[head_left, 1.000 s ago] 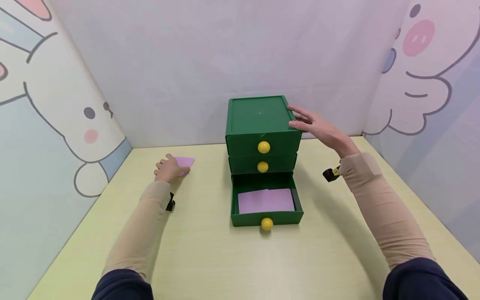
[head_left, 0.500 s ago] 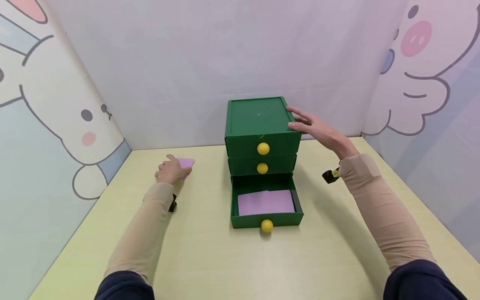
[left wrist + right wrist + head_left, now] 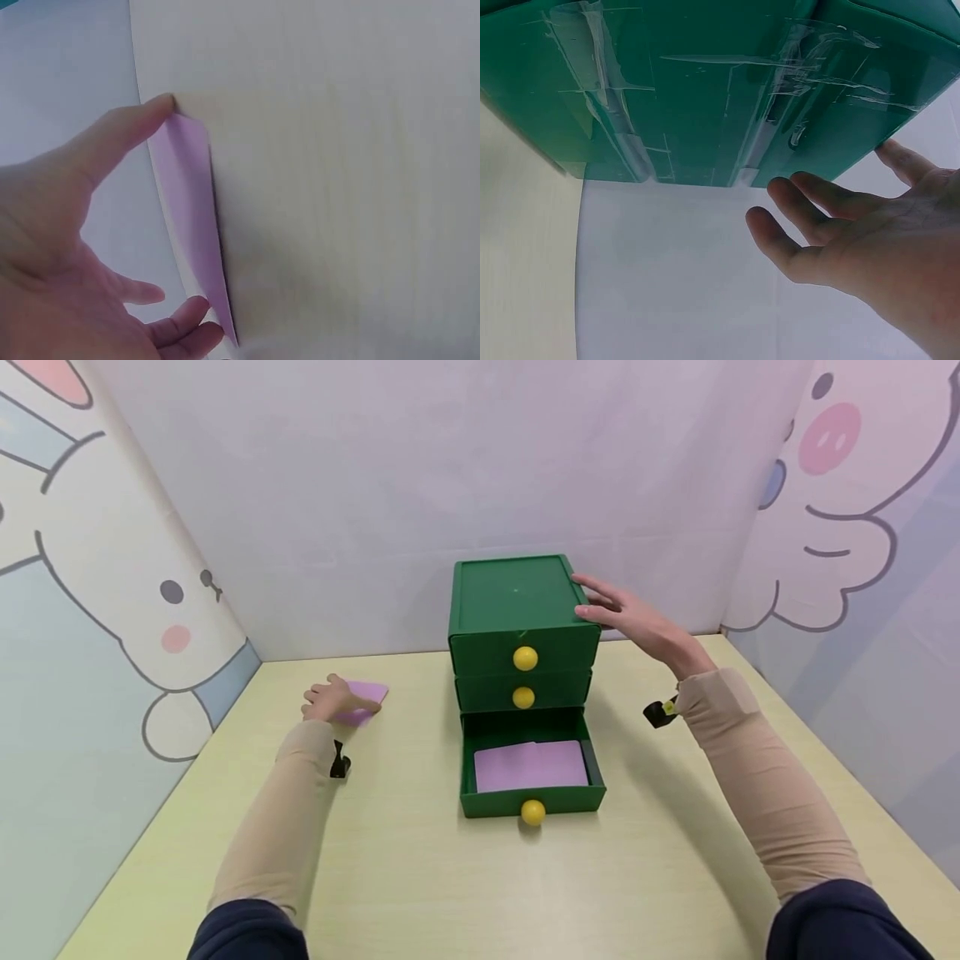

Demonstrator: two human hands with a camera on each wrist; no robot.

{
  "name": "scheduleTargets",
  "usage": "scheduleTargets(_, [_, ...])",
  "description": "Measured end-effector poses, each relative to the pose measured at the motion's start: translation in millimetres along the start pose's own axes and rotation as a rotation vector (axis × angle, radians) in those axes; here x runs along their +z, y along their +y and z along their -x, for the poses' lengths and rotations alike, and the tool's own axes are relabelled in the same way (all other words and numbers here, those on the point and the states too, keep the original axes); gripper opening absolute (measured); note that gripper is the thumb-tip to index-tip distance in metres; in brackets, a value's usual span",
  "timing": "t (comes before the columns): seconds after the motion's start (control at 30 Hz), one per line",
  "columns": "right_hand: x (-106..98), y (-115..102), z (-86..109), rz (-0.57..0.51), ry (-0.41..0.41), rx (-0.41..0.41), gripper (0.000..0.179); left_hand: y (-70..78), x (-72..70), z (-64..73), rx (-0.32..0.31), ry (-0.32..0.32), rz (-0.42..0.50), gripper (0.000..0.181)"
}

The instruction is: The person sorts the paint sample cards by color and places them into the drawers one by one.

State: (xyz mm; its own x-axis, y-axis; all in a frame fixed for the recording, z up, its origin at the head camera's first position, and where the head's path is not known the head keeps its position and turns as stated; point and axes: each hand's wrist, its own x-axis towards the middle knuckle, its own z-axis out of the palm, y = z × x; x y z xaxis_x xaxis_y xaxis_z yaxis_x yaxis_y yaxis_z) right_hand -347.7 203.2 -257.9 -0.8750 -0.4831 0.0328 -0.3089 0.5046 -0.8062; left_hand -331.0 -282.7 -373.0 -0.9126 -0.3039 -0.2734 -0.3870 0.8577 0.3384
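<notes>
In the head view, a lilac paper sheet [image 3: 375,691] lies on the table at the left, partly under my left hand [image 3: 330,700]. The left wrist view shows the thumb [image 3: 142,120] at the top edge of this sheet [image 3: 187,195]. Two fingertips touch its lower end, while another finger points away from it, with the hand spread wide. My right hand [image 3: 637,620] rests with extended fingers on the right top edge of a green drawer cabinet [image 3: 517,597]. Its lowest drawer [image 3: 495,799] is pulled out, with lilac paper [image 3: 532,766] lying inside.
Two upper drawers with yellow knobs [image 3: 526,658] are closed. Clear tape [image 3: 615,97] runs along the cabinet's side in the right wrist view. A pale wall [image 3: 337,510] stands behind the table [image 3: 420,885], with cartoon-printed walls at both sides.
My left hand has shifted slightly left and spread wider, so more of the lilac sheet shows. The right hand stays on the cabinet edge. The open drawer looks the same.
</notes>
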Motion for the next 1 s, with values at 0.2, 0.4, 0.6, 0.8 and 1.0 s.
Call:
scheduleTargets(0.2, [-0.5,-0.4,-1.3,-0.013,-0.005,-0.002,0.065,-0.2,-5.5,2.3,0.012,-0.021,-0.014,0.12])
scheduleTargets(0.4, [-1.1,-0.8,-3.4,-0.02,-0.005,0.0,0.067,7.6,-13.5,10.2,0.066,0.01,-0.043,0.119])
scheduleTargets(0.6, [-0.9,0.6,-5.8,-0.007,-0.005,0.006,0.066,20.9,-16.3,32.1,0.162,0.033,-0.049,0.114])
scheduleTargets(0.8, [-1.0,1.8,-8.2,-0.001,-0.01,0.003,0.066,37.2,-15.0,61.3,0.264,0.071,-0.064,0.116])
scheduleTargets(1.0, [-2.5,1.2,-8.5,-0.006,-0.007,0.002,0.066,50.7,-12.7,87.0,0.359,0.083,-0.104,0.119])
